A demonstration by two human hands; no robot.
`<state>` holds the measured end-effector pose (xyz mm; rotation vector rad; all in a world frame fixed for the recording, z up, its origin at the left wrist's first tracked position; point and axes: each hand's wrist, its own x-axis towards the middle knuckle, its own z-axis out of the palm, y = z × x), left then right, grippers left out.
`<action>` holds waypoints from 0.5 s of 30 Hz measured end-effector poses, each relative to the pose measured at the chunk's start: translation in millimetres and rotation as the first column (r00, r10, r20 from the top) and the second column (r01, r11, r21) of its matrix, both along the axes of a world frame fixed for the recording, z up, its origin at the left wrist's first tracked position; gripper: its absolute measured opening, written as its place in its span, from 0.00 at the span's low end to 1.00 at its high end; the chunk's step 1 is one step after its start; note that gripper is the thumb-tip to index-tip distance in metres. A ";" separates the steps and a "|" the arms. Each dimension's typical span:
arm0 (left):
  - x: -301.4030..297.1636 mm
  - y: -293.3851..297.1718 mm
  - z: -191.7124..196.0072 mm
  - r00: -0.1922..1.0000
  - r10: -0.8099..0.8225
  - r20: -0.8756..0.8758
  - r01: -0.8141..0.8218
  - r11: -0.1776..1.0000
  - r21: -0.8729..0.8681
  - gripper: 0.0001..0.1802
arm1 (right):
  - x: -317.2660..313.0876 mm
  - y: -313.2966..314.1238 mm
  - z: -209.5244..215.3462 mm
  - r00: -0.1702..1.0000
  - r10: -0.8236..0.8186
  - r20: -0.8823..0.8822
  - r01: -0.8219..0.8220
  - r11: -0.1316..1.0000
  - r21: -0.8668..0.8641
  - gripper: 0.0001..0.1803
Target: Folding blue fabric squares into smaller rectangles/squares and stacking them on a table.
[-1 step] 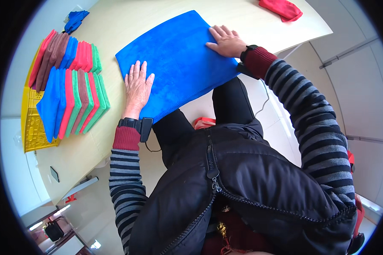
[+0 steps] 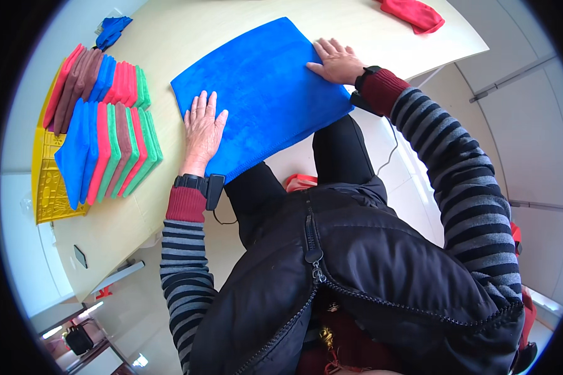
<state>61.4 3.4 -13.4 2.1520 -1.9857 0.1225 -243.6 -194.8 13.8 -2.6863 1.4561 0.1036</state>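
Observation:
A blue cloth [image 2: 263, 94] lies spread on the pale table in front of me, its near edge reaching over the table edge above my legs. Flat on its left border rests my left hand [image 2: 202, 132], fingers stretched out. My right hand [image 2: 339, 62] lies at the cloth's right border, fingers spread, partly on the cloth and partly on the table. Neither hand grips anything. To the left of the cloth stand folded cloths [image 2: 124, 150] in blue, red, green and brown, packed upright in rows in a yellow plastic basket [image 2: 45, 181].
On the pale table [image 2: 150, 194], a crumpled blue cloth [image 2: 111, 31] lies at the far left and a red cloth [image 2: 413, 15] at the far right. A small dark flat object [image 2: 80, 256] sits near the left corner. White cabinets [image 2: 522, 119] stand to the right.
Almost nothing differs. My right hand sits very slightly farther right, and the whole scene has shifted by a few pixels.

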 end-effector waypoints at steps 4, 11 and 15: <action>10.6 -14.7 8.8 0.999 0.012 -0.045 -0.013 1.000 -0.019 0.35 | 27.0 0.1 9.3 0.997 0.046 -0.059 -0.055 0.987 -0.150 0.42; 10.0 -57.7 5.5 0.993 0.096 0.074 -0.098 0.995 0.025 0.36 | 127.3 43.7 13.5 0.942 0.318 0.105 -0.316 0.948 -0.038 0.42; 15.3 -59.5 0.1 0.984 0.164 0.068 -0.168 0.983 0.072 0.36 | 118.2 15.0 4.4 0.954 0.276 0.118 -0.280 0.960 0.016 0.42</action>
